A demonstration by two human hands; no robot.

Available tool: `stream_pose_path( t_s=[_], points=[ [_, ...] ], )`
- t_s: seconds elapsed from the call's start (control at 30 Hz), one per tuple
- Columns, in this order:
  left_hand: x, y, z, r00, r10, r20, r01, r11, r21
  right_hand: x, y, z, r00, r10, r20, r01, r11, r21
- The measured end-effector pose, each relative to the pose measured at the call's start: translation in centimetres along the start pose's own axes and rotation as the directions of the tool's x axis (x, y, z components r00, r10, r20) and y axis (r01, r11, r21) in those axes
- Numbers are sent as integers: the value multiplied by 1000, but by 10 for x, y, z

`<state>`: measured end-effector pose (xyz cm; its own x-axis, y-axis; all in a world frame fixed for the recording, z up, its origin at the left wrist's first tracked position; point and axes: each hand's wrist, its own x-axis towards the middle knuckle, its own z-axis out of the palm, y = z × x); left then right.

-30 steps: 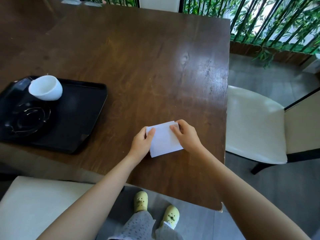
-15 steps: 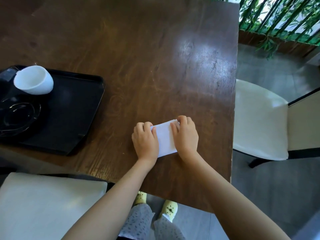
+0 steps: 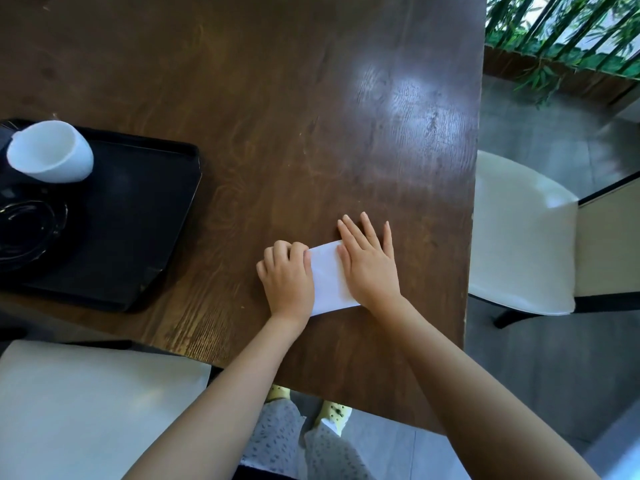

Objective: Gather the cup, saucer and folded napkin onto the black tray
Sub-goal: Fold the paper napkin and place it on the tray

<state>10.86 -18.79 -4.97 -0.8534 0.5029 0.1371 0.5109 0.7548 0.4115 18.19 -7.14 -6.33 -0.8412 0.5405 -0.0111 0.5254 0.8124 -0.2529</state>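
Observation:
A white folded napkin (image 3: 329, 277) lies on the brown table near its front right corner. My left hand (image 3: 285, 280) rests on the napkin's left edge with fingers curled. My right hand (image 3: 369, 263) lies flat, fingers spread, pressing on the napkin's right part. The black tray (image 3: 145, 216) sits at the table's left edge. On it stands a white cup (image 3: 52, 155), and a dark glass saucer (image 3: 29, 230) lies in front of the cup.
The wooden table (image 3: 277, 116) reaches to a right edge at about three quarters of the frame. A white-seated chair (image 3: 519, 237) stands to the right, another white seat (image 3: 86, 410) at lower left. Green plants (image 3: 571, 26) fill the far right.
The napkin is narrower than a second ago, folded over. My right hand went from pinching its edge to lying flat on it; my left hand stayed on the left edge.

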Motion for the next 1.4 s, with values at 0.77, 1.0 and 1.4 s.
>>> stream_pose_path(
  t_s=[0.77, 1.0, 1.4],
  points=[
    [-21, -19, 3, 773, 358, 524, -499, 853, 153, 11, 28, -27, 976, -137, 171, 131, 990, 49],
    [-20, -18, 1, 760, 362, 540, -494, 861, 118, -52, 44, -45, 872, -470, 137, 460, 882, 99],
    [-4, -34, -43, 800, 431, 417, -297, 889, -349, -33, 23, -76, 983, -169, 75, 120, 889, 441]
  ],
)
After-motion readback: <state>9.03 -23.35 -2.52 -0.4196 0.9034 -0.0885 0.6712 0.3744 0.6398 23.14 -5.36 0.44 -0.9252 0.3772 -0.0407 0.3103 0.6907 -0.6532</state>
